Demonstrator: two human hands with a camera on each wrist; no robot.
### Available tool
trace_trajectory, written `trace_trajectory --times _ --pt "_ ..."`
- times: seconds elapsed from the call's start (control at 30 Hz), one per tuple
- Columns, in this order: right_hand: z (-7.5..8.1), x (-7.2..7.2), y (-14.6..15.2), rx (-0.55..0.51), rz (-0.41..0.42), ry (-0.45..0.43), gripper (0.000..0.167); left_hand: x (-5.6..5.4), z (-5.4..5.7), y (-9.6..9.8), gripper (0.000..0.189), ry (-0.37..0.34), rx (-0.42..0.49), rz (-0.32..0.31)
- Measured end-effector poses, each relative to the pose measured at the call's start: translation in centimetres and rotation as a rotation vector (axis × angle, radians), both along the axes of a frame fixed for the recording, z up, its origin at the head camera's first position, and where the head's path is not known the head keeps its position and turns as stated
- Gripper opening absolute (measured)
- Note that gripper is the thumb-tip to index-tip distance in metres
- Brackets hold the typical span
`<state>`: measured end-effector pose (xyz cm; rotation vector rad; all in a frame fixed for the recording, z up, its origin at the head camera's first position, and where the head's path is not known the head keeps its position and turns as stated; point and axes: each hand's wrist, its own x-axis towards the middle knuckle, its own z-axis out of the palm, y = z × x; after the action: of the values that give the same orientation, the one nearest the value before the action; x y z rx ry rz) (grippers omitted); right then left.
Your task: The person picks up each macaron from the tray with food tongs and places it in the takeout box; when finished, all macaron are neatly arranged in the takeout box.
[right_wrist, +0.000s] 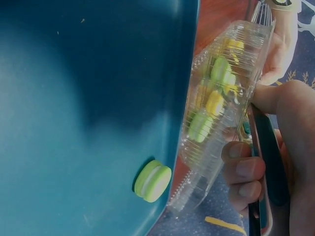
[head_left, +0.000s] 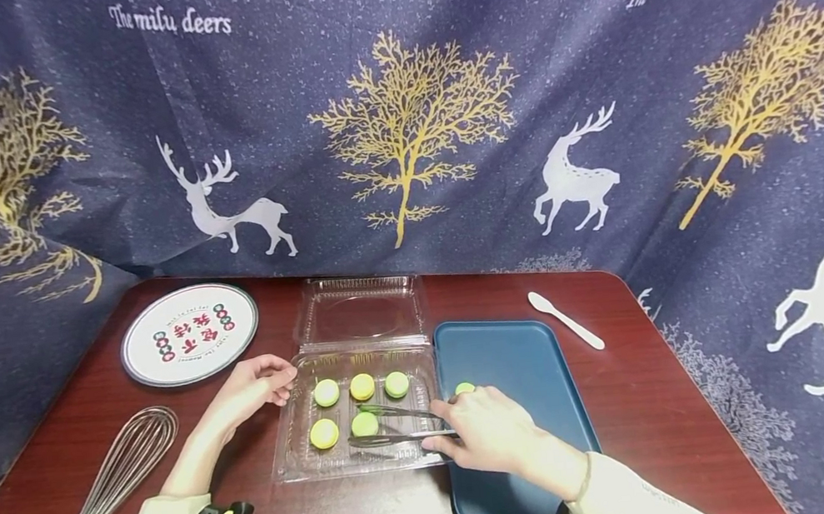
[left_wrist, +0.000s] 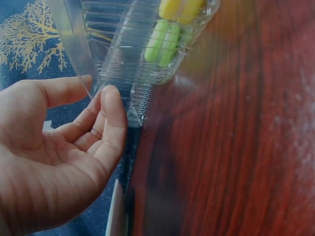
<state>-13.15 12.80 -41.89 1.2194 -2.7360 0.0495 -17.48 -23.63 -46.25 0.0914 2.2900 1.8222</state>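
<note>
A clear plastic box (head_left: 305,461) with its lid folded back holds several green and yellow macarons. My left hand (head_left: 259,383) pinches the box's left rim between thumb and fingers, as the left wrist view shows close up. In my right hand (head_left: 486,429) is a pair of dark tongs (head_left: 404,438), reaching in over the box's right side. Their tips lie on either side of a green macaron (head_left: 365,424) in the front row. Another green macaron (right_wrist: 153,181) rests on the blue tray (right_wrist: 59,187), partly hidden by my right hand in the head view.
A white oval plate (head_left: 147,318) lies at the back left, and a metal whisk (head_left: 121,472) in front of it. To the right of the tray is a white spoon (head_left: 568,321). A patterned cloth (head_left: 441,103) hangs behind the red-brown table (head_left: 671,431).
</note>
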Motion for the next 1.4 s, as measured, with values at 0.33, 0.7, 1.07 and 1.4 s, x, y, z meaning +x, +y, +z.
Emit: trace_trajectory --times 0.33,0.7,1.07,1.4 --pt "0.0 0.1 0.1 -0.007 -0.007 0.000 0.035 0.0 0.0 0.1 0.028 0.004 0.011 -0.002" --pt "0.8 0.3 0.9 -0.051 -0.071 -0.007 0.043 -0.1 0.0 0.2 0.024 -0.015 -0.033 0.028" --pt "1.9 -0.6 4.3 -0.225 -0.211 0.094 0.038 0.0 0.1 0.2 0.026 -0.006 -0.014 0.013" --pt "0.2 -0.5 8.9 -0.275 -0.353 0.096 0.037 0.0 0.1 0.2 0.023 -0.010 -0.036 0.026"
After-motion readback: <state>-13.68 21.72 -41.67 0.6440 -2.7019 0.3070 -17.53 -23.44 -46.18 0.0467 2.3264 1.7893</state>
